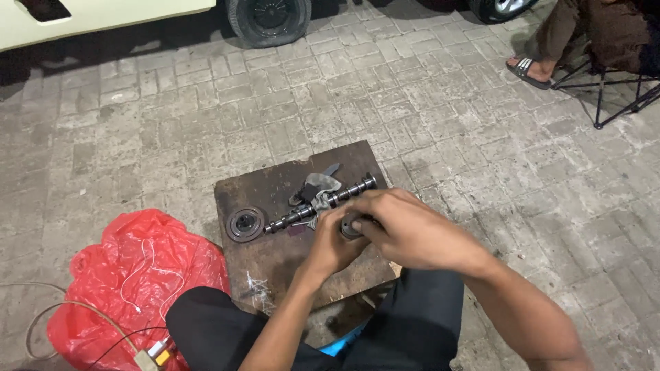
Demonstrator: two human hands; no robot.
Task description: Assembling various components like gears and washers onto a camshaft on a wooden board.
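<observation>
Both hands meet over the board [275,264]: the left hand [335,242] and right hand [405,230] wrap their fingers tight around a small round part [350,225], just beside the shaft [320,204].

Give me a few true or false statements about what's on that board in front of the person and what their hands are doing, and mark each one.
1. Both hands close on a small dark cylindrical part. True: left hand and right hand meet on it.
2. The camshaft lies on the wooden board. True.
3. The round pulley-like disc sits at the right end of the camshaft. False: it lies at the left end.
4. The plastic bag beside the board is blue. False: it is red.
5. A grey rag lies by the camshaft. True.
</observation>
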